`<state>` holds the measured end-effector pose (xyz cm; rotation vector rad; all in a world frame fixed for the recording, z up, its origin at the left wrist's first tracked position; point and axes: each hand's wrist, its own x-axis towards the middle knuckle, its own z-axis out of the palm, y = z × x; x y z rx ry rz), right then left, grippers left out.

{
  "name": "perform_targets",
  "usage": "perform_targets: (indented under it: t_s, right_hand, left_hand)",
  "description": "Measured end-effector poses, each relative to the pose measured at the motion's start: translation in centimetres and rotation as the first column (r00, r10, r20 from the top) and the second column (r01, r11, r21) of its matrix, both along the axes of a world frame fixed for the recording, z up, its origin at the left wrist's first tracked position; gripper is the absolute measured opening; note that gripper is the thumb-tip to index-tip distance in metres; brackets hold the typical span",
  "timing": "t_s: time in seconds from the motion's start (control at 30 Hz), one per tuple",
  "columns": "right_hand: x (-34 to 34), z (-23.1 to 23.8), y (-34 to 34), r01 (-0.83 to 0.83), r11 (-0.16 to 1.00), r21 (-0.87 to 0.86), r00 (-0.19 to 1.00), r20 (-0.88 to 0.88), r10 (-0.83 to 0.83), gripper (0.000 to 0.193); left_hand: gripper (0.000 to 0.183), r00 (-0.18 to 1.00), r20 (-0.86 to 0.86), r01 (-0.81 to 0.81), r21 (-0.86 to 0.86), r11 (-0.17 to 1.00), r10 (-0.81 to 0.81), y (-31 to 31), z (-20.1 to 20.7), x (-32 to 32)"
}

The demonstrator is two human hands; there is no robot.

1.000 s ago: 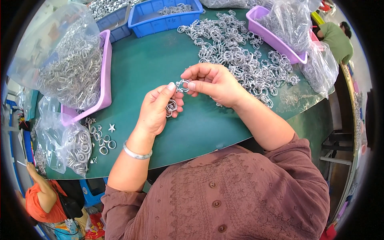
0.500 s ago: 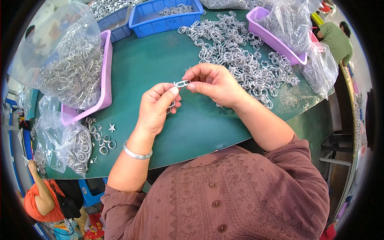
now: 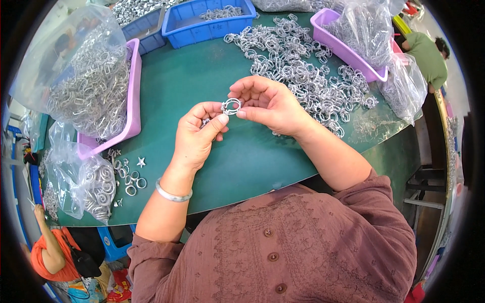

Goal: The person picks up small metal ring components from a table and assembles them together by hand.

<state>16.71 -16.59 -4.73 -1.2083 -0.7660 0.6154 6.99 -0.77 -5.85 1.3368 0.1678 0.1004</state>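
Observation:
In front of me, my left hand pinches a small silver metal ring-shaped piece between thumb and forefinger. More silver metal shows tucked among that hand's fingers, its shape partly hidden. My right hand is just to the right of the piece with thumb and fingers apart. Its thumb tip lies close to the ring's right edge; whether they touch I cannot tell. Beyond the right hand spreads a big loose pile of similar silver metal pieces on the green table.
At left, a purple basket holds a plastic bag of metal parts; a bag of spiral parts, loose rings and a star lie nearer. Blue bins stand behind. Another purple basket is at right. Two people are nearby.
The metal piece has turned from edge-on to showing its round opening. My right fingers have spread apart from their hold on its end. The left hand keeps its pinch.

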Motion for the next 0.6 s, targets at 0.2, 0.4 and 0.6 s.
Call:
perform_targets:
  t_s: [0.2,0.4,0.6]
  right_hand:
    - [-0.03,-0.41,-0.01,0.04,0.999,0.007,0.994,0.104,-0.04,0.038]
    - [-0.32,-0.26,0.05,0.079,0.996,0.03,0.976,0.202,-0.083,0.04]
    - [-0.49,-0.39,0.14,0.114,0.993,0.026,0.939,0.323,-0.116,0.039]
  left_hand:
    - [0.019,1.0,0.011,-0.008,0.001,1.0,0.008,-0.19,0.06,-0.01]
    - [0.021,1.0,0.006,-0.001,-0.025,1.0,0.001,-0.11,0.0,-0.01]
    - [0.022,1.0,0.005,0.007,-0.031,0.999,-0.007,-0.12,-0.14,0.07]
